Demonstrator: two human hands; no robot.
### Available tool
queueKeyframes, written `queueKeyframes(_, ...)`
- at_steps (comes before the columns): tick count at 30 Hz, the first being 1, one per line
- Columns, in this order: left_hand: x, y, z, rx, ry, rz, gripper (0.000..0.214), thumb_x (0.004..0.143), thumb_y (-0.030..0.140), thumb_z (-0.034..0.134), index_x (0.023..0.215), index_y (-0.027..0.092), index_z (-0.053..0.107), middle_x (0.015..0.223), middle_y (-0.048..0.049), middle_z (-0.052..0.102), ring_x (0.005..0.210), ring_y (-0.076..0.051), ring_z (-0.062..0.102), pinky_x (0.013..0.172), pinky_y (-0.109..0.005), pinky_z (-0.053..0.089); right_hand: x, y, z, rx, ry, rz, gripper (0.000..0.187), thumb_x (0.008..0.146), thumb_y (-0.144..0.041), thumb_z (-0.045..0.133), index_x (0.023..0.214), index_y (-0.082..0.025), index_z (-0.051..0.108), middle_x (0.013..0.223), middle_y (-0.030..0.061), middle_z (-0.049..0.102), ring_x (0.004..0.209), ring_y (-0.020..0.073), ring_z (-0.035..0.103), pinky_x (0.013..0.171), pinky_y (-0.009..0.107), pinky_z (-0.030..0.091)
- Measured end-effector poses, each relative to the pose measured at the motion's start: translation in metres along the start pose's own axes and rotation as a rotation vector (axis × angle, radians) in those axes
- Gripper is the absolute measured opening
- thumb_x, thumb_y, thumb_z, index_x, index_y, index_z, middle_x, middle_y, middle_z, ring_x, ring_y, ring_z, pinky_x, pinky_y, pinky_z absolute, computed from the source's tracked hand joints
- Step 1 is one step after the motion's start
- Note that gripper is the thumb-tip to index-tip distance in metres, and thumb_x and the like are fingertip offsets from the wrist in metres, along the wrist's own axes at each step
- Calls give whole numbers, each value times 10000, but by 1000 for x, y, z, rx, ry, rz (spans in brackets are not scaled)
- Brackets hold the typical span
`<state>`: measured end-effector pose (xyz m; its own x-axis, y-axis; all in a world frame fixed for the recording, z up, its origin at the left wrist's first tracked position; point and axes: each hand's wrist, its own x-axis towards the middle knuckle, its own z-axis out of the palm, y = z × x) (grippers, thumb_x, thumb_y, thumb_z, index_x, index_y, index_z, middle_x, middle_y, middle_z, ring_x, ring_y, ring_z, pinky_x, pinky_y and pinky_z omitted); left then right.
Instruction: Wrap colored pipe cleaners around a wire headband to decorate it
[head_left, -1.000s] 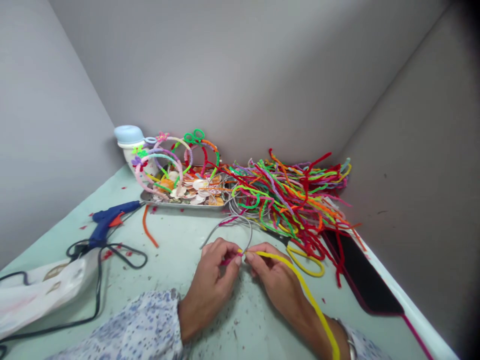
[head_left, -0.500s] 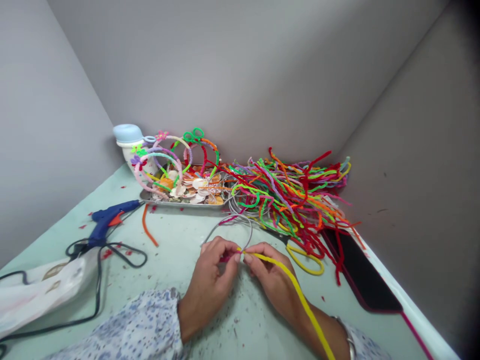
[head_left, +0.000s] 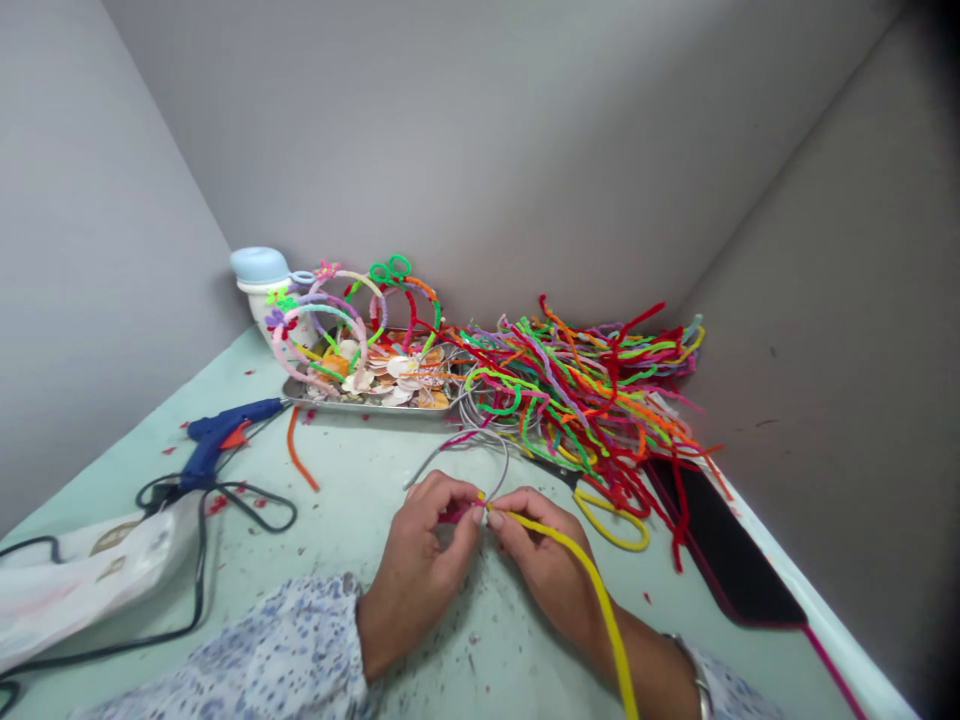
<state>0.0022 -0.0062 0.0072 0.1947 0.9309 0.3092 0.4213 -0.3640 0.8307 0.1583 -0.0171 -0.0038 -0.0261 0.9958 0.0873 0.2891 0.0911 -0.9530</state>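
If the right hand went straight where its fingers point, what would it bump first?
Probably the left hand, pinching a pink piece: the right hand, holding the yellow pipe cleaner, points at its nearby fingertips.

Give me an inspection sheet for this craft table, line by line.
Surface: pale green table, speckled with red scraps.
Job's things: yellow pipe cleaner and grey wire band, meeting at the fingertips.
Clutter: pile of pipe cleaners at the back; tray of pale shell-like pieces; finished headbands; white jar; orange pipe cleaner; scissors; white bag; black slab at the right edge.
Hands: left hand pinches the grey wire band at a pink spot; right hand pinches the yellow pipe cleaner's end.
Cables: black cord of the blue glue gun loops on the left.
Surroundings: plain grey walls; nobody else seen.
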Motion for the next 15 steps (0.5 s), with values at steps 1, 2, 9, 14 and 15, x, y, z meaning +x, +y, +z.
queueKeyframes(1, 0, 0, 0, -5, 0, 5, 90, 881, 213, 519, 889, 188, 605, 832, -27, 589, 793, -162, 545, 708, -285, 425, 0, 2, 1, 11, -3, -4, 218, 851, -395, 581, 810, -196, 660, 677, 4, 613, 613, 145, 525, 557, 245, 415)
queueKeyframes(2, 0, 1, 0, -10, 1, 9, 89, 879, 208, 522, 892, 187, 608, 827, -24, 586, 788, -158, 542, 700, -279, 426, 0, 4, 1, 19, -2, -7, 212, 852, -389, 583, 809, -195, 658, 671, 1, 605, 605, 142, 516, 554, 243, 412)
queueKeyframes(9, 1, 1, -1, -12, 12, 26, 95, 870, 185, 526, 881, 183, 620, 811, -19, 587, 772, -150, 546, 681, -265, 430, -1, 3, 1, -1, -3, -34, 192, 863, -357, 576, 808, -193, 658, 689, 2, 620, 618, 136, 513, 563, 240, 400)
queueKeyframes(14, 0, 3, -2, -3, 20, 38, 95, 866, 170, 529, 874, 181, 623, 799, -15, 581, 766, -147, 541, 683, -265, 425, -1, 3, 1, -2, -6, -26, 199, 863, -366, 578, 802, -190, 649, 678, -1, 599, 615, 136, 503, 567, 243, 403)
queueKeyframes(15, 0, 3, -2, -3, 23, 44, 96, 866, 166, 529, 877, 181, 623, 800, -15, 580, 765, -145, 539, 684, -264, 425, -1, 3, 1, -2, -8, -22, 202, 864, -370, 578, 799, -190, 645, 669, -5, 588, 608, 133, 493, 564, 241, 402)
